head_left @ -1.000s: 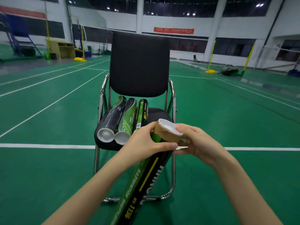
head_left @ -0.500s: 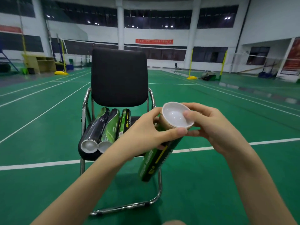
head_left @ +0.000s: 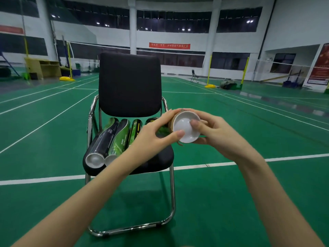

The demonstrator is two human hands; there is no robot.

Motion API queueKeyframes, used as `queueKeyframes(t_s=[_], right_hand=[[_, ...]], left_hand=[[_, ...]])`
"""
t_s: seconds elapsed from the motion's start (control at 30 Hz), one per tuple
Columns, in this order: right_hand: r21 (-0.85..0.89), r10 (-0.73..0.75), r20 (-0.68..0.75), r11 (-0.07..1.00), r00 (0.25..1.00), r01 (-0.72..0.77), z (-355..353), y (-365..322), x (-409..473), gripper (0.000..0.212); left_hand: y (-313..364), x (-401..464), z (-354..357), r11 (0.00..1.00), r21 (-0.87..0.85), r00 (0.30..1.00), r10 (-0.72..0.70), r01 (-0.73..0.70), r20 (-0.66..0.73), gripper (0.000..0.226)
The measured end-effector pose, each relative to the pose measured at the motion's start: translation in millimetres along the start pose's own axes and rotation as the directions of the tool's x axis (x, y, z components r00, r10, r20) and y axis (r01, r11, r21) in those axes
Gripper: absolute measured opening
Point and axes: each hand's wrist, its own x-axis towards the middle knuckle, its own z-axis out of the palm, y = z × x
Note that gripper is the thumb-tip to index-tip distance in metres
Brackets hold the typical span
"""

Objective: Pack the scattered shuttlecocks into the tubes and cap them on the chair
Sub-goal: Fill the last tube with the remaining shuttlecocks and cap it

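The left hand (head_left: 153, 138) grasps the near end of a shuttlecock tube (head_left: 171, 126), fingers and thumb curled round its brown rim; the right hand (head_left: 213, 132) cups the same end from the other side, its thumb (head_left: 195, 124) pressing into the dished white cap (head_left: 185, 129); so both hands are clamped on the one tube, held in the air over the front right of the chair (head_left: 130, 86), its far length hidden behind the left hand. Three capped or closed tubes (head_left: 106, 139) lie side by side on the black seat, pointing toward the backrest, and a fourth dark end (head_left: 151, 120) shows just beyond the left fingers, though whether that belongs to the held tube or to another cannot be told.

The cap looks seated but perhaps not evenly; if the thumb pushes off-centre, one edge may ride up and the cap could pop loose when the tube is laid down, letting shuttlecocks slide out; a hard push could also dent the thin cap or crush feathers just under it, though nothing of the contents can be seen. The seat is crowded on its left and slopes little; a round tube set near the right edge may roll off onto the green court floor (head_left: 231, 193), or nudge its neighbours so that the row shifts toward the front lip, where two tube ends already overhang; releasing one hand before the tube rests fully on the cushion would make that more likely.
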Motion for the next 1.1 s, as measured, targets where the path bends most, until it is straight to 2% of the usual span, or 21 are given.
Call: queueKeyframes(t_s=[0.1, 0.27, 0.43, 0.5, 0.7, 0.97, 1.1], right_hand=[[0.029, -0.007, -0.022, 1.000, 1.000, 0.008, 6, 26, 14, 0.030], [0.052, -0.019, -0.095, 0.998, 0.995, 0.024, 17, 81, 40, 0.033], [-0.004, -0.034, -0.150, 0.999, 0.988, 0.034, 34, 139, 67, 0.040], [-0.009, -0.024, -0.166, 1.000, 0.986, 0.023, 41, 159, 77, 0.039], [-0.019, 0.027, -0.168, 0.999, 0.985, -0.030, 55, 207, 101, 0.044], [-0.030, 0.042, -0.145, 0.998, 0.989, -0.047, 76, 244, 126, 0.046], [-0.066, 0.058, -0.135, 0.996, 0.989, -0.067, 83, 256, 127, 0.050]], left_hand=[[-33, 11, -11, 0.998, 0.005, 0.993, -0.066, 0.066, 0.102, 0.052], [-90, 28, -22, 0.982, 0.162, 0.962, -0.138, 0.101, 0.237, 0.064], [-146, 35, -32, 0.959, 0.243, 0.920, -0.219, 0.142, 0.326, 0.062], [-164, 35, -33, 0.953, 0.269, 0.911, -0.231, 0.140, 0.342, 0.065], [-210, 31, -40, 0.848, 0.530, 0.906, -0.215, -0.012, 0.365, 0.084], [-245, 26, -55, 0.705, 0.707, 0.894, -0.281, -0.055, 0.350, 0.081], [-255, 19, -58, 0.669, 0.742, 0.880, -0.323, -0.049, 0.349, 0.070]])
